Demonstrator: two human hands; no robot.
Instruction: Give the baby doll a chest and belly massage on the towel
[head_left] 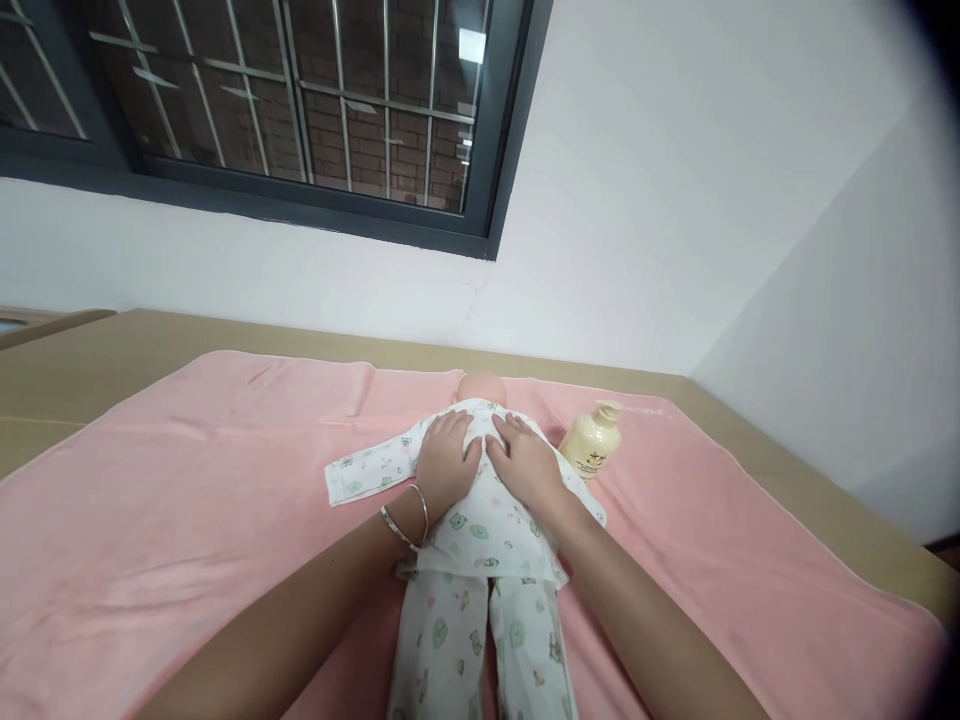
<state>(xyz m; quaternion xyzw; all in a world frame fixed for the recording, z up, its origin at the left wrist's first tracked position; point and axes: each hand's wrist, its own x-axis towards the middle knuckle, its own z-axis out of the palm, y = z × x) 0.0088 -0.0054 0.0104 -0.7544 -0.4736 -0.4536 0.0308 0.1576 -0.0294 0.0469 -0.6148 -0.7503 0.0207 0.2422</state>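
Observation:
A baby doll [482, 388] lies stretched out on a pink blanket, its head at the far end. It wears a white printed top [480, 530] and matching printed trousers [450, 640]. My left hand [448, 460] rests flat on the upper left of the top, fingers extended, with a bangle [401, 530] round the wrist. On the upper right of the top lies my right hand [527, 462], also flat with fingers out. Neither hand grips anything. The doll's left-side sleeve [371, 470] reaches out sideways; the other sleeve is partly behind my right arm.
A pale yellow pump bottle [592, 440] stands on the pink blanket [247, 480], right beside the doll. The blanket covers a tan padded surface [150, 345] that meets a white wall [600, 200]. Above is a dark-framed window [480, 225] with bars.

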